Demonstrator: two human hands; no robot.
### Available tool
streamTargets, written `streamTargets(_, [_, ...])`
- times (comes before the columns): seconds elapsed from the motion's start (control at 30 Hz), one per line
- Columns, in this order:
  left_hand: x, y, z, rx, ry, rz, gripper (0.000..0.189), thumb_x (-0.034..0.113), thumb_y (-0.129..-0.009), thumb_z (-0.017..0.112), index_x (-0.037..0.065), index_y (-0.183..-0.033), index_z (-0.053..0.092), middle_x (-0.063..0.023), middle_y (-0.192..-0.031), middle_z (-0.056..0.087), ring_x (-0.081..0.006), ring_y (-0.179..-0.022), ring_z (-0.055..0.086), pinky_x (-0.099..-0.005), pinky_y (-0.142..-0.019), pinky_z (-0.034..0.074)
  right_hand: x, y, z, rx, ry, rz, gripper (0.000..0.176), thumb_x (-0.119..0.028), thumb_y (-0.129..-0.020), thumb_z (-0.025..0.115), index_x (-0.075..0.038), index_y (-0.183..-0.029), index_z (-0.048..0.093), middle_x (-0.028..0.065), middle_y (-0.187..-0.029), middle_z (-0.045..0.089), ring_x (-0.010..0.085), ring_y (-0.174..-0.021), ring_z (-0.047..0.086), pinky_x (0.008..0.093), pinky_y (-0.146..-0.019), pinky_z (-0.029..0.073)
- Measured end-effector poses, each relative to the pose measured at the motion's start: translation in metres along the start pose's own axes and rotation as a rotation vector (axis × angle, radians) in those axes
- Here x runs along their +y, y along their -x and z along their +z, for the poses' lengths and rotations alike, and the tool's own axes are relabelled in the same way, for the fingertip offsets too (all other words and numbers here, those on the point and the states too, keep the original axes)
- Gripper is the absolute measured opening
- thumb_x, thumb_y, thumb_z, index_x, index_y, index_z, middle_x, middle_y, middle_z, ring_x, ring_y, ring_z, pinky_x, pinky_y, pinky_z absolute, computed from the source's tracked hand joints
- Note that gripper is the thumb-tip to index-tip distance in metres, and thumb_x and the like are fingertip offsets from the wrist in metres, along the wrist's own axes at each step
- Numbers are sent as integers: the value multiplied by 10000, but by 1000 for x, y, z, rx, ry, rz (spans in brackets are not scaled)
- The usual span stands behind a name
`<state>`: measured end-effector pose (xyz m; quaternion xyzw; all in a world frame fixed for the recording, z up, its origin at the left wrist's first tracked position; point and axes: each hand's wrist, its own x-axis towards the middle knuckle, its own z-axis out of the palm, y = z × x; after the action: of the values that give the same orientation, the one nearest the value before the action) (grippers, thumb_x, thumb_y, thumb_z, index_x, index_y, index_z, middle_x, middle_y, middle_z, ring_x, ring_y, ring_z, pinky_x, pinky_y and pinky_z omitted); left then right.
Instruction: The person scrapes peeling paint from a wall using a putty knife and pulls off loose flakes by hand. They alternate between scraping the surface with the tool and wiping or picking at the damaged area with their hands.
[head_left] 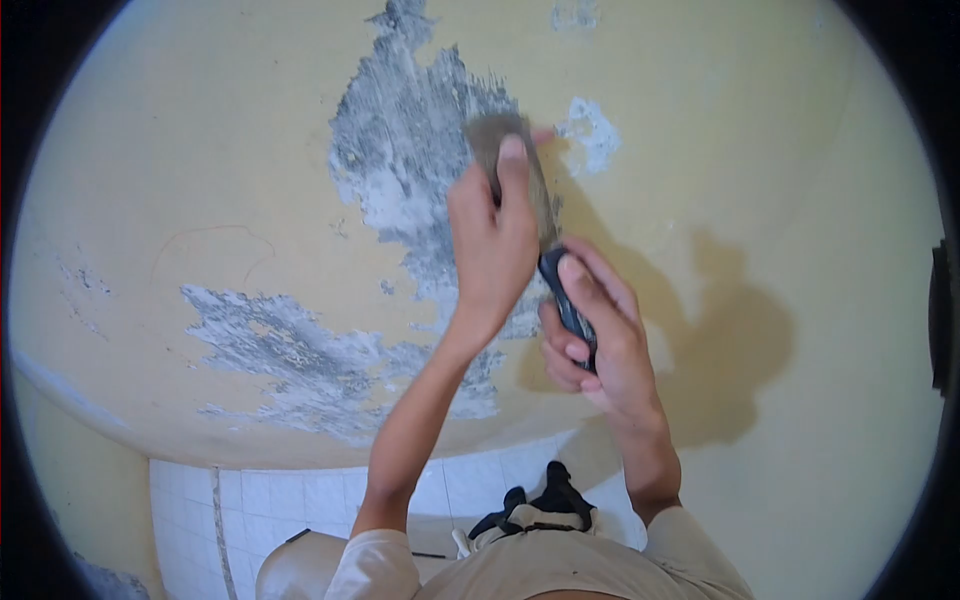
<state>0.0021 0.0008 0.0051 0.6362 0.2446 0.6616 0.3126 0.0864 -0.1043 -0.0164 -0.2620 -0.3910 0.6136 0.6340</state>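
Basically, two hands on one scraper [545,215], against a peeling wall.
Nearest, at btm centre of frame, are beige sleeves [375,565]. Above them, centre-right, the right hand [600,340] is closed tight round the scraper's dark handle [565,295]. The left hand [490,240], just left of it, grips the grey blade [487,140] in upper centre, w/ one digit stretched along its front and a fingertip showing past the far edge. Behind is the yellow wall [200,150] w/ grey bare patches [400,150], and white tiles [280,495] at btm left.
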Motion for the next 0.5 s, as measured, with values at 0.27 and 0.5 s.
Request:
streamTargets(0.27, [-3, 2, 12, 76, 96, 20, 403, 304, -1032, 448, -11, -1080, 694, -23, -794, 596, -72, -715, 483, -257, -642, 389, -16, 1, -14, -3, 109, 67, 369, -302, -1028, 482, -125, -1350, 448, -3, -523, 325, 53, -322, 228, 227, -307, 169])
streamTargets(0.5, [6, 9, 17, 110, 159, -68, 414, 308, -1031, 441, -11, -1072, 702, 39, -664, 479, -66, -615, 380, -272, -540, 305, -32, 1, -17, -27, 141, 113, 409, -324, -1014, 520, -62, -1321, 450, -5, -547, 349, 52, -350, 278, 224, -337, 200])
